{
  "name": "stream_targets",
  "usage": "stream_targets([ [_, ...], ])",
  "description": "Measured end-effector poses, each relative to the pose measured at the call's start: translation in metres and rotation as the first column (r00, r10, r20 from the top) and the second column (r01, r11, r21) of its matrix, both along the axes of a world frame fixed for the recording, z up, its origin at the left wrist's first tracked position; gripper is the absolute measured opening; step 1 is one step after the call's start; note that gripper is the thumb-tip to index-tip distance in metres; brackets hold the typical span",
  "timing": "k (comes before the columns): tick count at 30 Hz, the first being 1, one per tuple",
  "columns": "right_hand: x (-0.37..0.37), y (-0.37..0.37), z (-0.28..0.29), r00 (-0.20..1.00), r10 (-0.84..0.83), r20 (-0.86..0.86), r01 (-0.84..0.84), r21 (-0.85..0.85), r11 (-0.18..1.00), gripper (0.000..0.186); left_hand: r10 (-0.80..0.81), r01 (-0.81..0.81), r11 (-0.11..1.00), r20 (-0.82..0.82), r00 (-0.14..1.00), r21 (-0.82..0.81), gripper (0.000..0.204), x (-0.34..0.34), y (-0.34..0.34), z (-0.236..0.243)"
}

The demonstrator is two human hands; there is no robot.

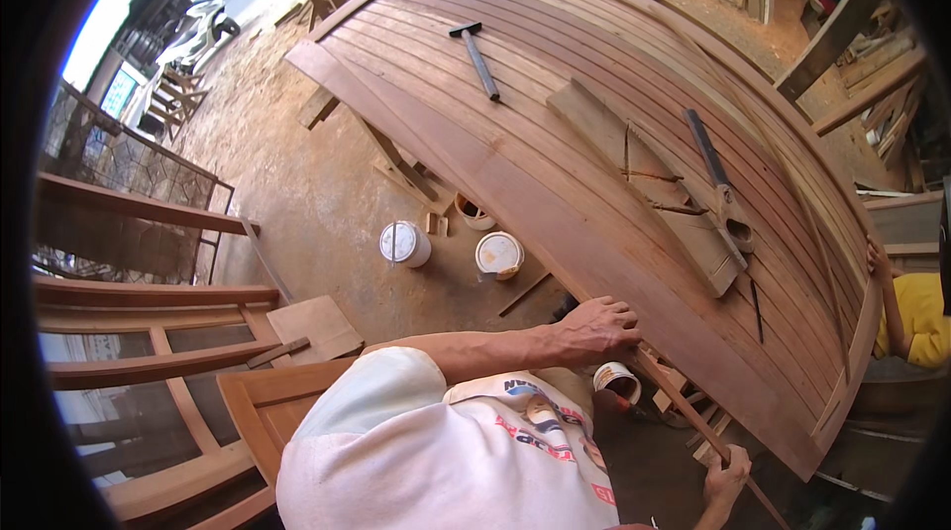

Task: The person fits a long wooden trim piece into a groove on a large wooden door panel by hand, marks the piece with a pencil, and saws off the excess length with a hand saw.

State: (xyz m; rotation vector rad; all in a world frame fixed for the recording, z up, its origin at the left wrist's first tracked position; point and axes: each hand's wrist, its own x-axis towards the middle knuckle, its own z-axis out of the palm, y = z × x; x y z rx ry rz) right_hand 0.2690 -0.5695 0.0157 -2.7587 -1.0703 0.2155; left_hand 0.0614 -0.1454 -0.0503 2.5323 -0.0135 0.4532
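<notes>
A long, thin wooden strip (684,401) runs along the near edge of a large slatted wood panel (416,139). The fingers of my left hand (599,328) curl around the strip's upper end beside that edge. Lower down, my right hand (728,476) is closed around the same strip, which continues past it toward the bottom of the view. On the panel lie a hammer (477,62), a long brown board-like piece (644,188) and a tool with a dark bar and a holed wooden grip (728,198). Nearer me is a slim dark stick (757,312).
At the right, another person in a yellow sleeve (916,317) has a hand (879,261) on the panel's edge. Paint-stained buckets (406,245) stand on the floor beyond my left arm. Wooden frames (158,292) fill the left side. Lumber (882,84) is piled at far right.
</notes>
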Motion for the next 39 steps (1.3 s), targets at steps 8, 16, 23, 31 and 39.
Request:
stream_targets([
  [8,0.027,0.021,0.013,0.985,-0.064,-0.162,0.071,0.036,0.997,0.031,0.01,-0.01,0.999,0.015,1.0,-0.045,0.03,0.019,0.005,-0.007],
  [16,0.058,0.108,-0.008,0.971,0.216,-0.098,-0.189,0.232,0.954,0.037,0.198,-0.197,0.978,-0.01,0.98,0.065,0.029,0.012,0.085,-0.01],
  [23,0.084,0.149,-0.008,0.957,0.288,-0.025,-0.274,0.243,0.931,0.035,0.282,-0.282,0.959,-0.017,0.959,0.03,0.032,0.023,0.112,-0.003],
  [31,0.088,0.186,-0.029,0.943,0.329,-0.052,-0.311,0.221,0.924,0.035,0.318,-0.317,0.948,-0.017,0.948,0.043,0.029,0.008,0.14,-0.011],
  [39,0.106,0.187,-0.06,0.96,0.279,0.016,-0.264,0.377,0.888,0.022,0.269,-0.26,0.962,-0.111,0.957,0.088,0.038,0.054,0.137,0.007],
])
